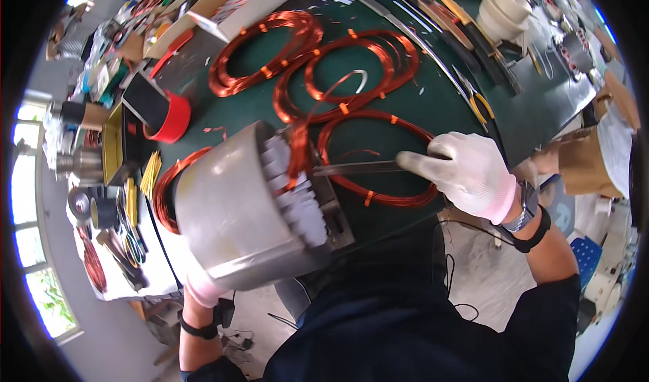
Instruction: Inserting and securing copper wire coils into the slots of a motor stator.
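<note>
Showing only partly at the drum's (230, 206) lower left, the left hand (196, 274) is mostly hidden behind it, so I cannot tell its grip; the drum lies on its side between the hands, long axis running roughly left to right, mouth and white liners (304, 213) facing right; copper wire (298, 153) crosses that mouth, blurred. Farther right, the strip's (365, 168) left tip is hard to make out; it points left, nearly level, its right end pinched in the right hand's (466, 172) fingers.
</note>
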Demonstrator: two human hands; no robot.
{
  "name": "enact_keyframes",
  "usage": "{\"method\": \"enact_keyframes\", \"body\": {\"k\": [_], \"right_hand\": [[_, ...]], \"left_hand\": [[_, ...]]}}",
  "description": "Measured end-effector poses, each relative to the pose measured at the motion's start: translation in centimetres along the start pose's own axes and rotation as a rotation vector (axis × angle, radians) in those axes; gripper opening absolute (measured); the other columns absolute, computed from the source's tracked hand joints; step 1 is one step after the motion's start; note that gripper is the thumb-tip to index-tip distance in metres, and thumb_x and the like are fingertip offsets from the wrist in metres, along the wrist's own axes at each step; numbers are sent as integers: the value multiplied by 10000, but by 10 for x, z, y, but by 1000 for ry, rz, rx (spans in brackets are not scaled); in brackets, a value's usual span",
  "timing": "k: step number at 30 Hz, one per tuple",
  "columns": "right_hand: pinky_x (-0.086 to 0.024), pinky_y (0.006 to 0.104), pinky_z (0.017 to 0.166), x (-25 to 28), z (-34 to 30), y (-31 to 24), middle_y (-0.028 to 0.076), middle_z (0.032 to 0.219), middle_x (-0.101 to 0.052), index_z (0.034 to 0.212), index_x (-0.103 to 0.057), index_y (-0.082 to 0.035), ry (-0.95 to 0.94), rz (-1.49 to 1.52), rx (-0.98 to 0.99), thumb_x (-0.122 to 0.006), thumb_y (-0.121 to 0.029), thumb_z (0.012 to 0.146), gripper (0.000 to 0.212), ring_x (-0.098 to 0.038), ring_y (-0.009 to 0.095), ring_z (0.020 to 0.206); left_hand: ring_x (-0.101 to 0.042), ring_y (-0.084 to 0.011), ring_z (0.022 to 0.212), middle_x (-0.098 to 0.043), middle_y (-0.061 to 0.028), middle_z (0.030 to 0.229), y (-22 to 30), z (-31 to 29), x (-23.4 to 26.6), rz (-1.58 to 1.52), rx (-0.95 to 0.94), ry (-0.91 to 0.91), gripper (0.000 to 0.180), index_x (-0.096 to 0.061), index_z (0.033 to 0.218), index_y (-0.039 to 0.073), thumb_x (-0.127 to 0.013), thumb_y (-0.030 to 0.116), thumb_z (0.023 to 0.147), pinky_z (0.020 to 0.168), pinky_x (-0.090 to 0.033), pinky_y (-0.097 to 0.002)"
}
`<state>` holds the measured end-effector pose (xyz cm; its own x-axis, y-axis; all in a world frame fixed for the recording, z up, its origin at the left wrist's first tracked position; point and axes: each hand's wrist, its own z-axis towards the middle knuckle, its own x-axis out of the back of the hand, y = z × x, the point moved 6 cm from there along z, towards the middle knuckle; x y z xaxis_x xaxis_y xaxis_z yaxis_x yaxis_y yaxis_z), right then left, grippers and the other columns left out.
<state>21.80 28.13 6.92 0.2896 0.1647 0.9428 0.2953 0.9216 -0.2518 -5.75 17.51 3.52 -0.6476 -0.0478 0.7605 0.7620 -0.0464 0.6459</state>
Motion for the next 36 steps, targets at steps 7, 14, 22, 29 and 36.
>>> {"method": "enact_keyframes", "body": {"k": [7, 14, 22, 29, 36], "right_hand": [[-512, 340, 538, -12, 3, 16, 11, 800, -545, 1341, -684, -309, -26, -1, 144, -696, -92, 795, 588, -613, 202, 679], [-508, 328, 504, -20, 30, 13, 11, 798, -559, 1309, -703, -303, -98, -13, 239, -669, -148, 833, 501, -604, 183, 668], [-395, 327, 466, -23, 53, -12, -34, 674, -455, 985, -794, -291, 3, -30, 237, -790, -308, 759, 227, -524, 163, 588], [-334, 326, 376, -52, 72, -27, 12, 650, -474, 735, -730, -218, 39, 211, 307, -857, -425, 747, 243, -473, 171, 490], [-597, 471, 673, -77, 104, -52, 184, 802, -708, 967, -719, 20, -455, 666, 119, -660, -232, 890, 269, -730, 382, 738]], "left_hand": [[-721, -341, 999, -741, -175, 1125, 8, -25, -30, 43, 77, -37, 371, -716, 1218, 3, -713, 60, 851, 876, -580, -393], [-722, -336, 975, -741, -174, 1105, -60, -117, 49, 36, 187, 18, 369, -715, 1219, 0, -712, 56, 853, 860, -581, -387], [-723, -330, 948, -742, -173, 1082, -102, -130, 32, 33, 360, 64, 367, -714, 1219, -2, -712, 50, 856, 842, -582, -381], [-724, -326, 924, -742, -172, 1061, -153, -67, -6, 14, 435, 93, 366, -713, 1220, -5, -711, 46, 858, 826, -583, -375], [-725, -321, 900, -742, -172, 1041, -190, -93, 33, 9, 498, 156, 364, -712, 1220, -7, -710, 41, 860, 810, -584, -370]]}}
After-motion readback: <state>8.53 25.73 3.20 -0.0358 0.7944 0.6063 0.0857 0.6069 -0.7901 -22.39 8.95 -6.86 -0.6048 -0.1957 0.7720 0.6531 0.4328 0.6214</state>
